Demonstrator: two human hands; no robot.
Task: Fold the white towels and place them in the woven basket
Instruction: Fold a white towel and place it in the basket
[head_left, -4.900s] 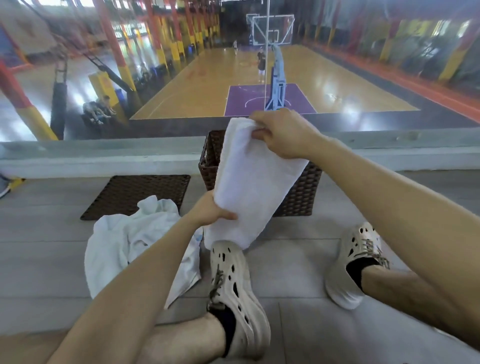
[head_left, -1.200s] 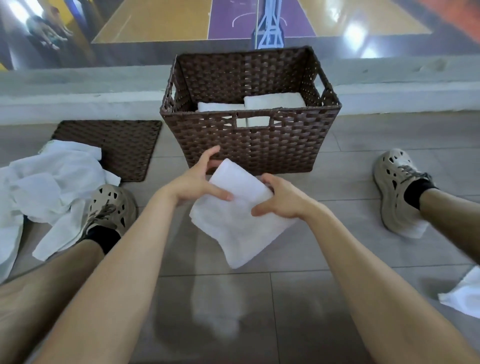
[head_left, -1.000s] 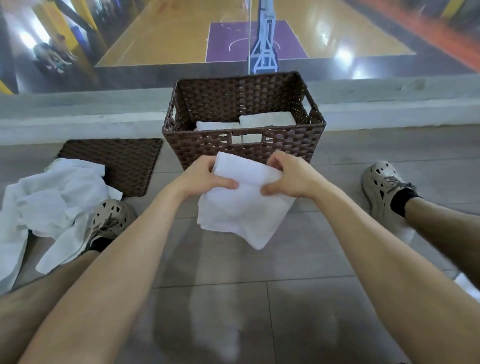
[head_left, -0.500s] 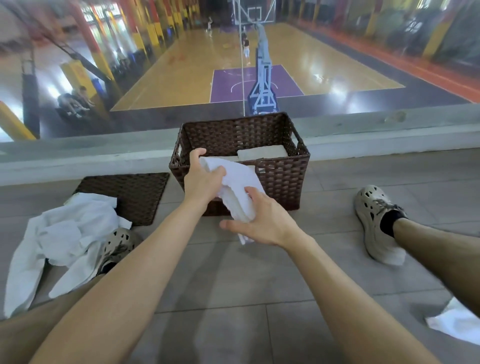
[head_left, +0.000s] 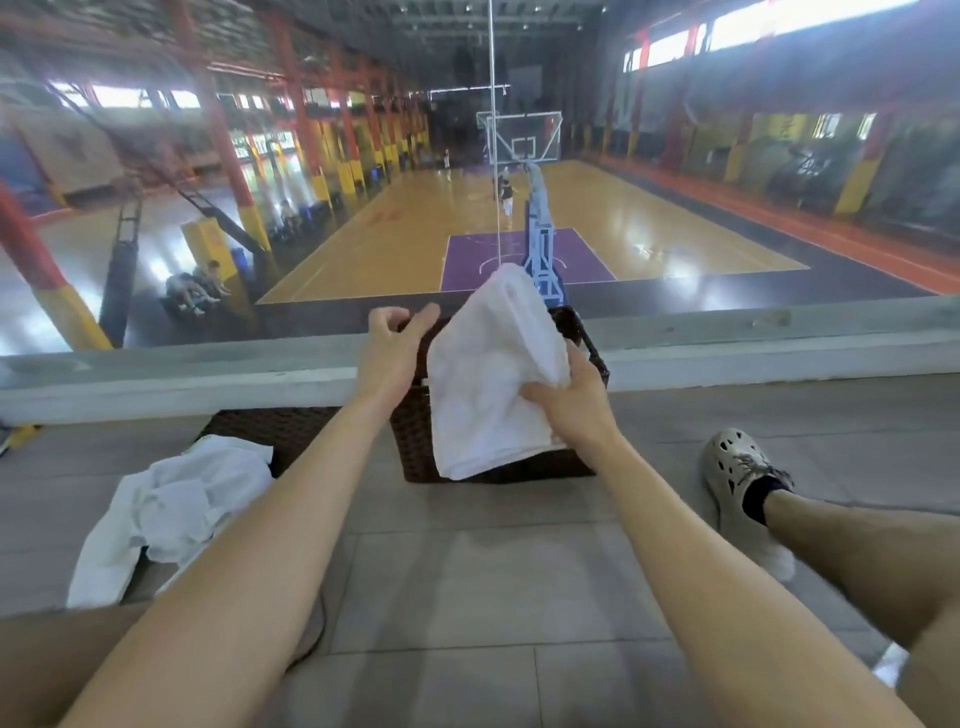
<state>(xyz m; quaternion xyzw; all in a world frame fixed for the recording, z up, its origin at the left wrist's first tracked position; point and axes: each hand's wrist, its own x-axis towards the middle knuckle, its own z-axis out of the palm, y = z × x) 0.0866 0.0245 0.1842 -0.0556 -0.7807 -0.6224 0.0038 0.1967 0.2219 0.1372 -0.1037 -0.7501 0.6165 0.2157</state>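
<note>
Okay, tiled floor (head_left: 467, 597) carries everything. The woven basket (head_left: 415, 457) sits at the floor's far edge against the low ledge, mostly hidden behind the held towel, so its contents can't be seen. A flat woven lid (head_left: 270, 428) lies left of the basket. A loose pile of unfolded towels (head_left: 171, 509) is at the floor's left side, overlapping the lid's near edge. The white towel (head_left: 488, 395), the one being worked on, is in the air in front of and above the basket, roughly folded, top end bulging and layers uneven. The right grip (head_left: 576, 402) is clenched on the towel's right side and carries it alone. The left grip (head_left: 395, 348) is released, fingers half curled with the thumb spread, just beside the towel's left edge and holding nothing I can see. A scrap of white cloth (head_left: 891, 670) shows at the floor's near right corner. My read on the risks: with only one side pinched, the fold may fall open on the way down. The hanging lower end could also catch the basket's front rim, so the towel lands crumpled or half outside.
</note>
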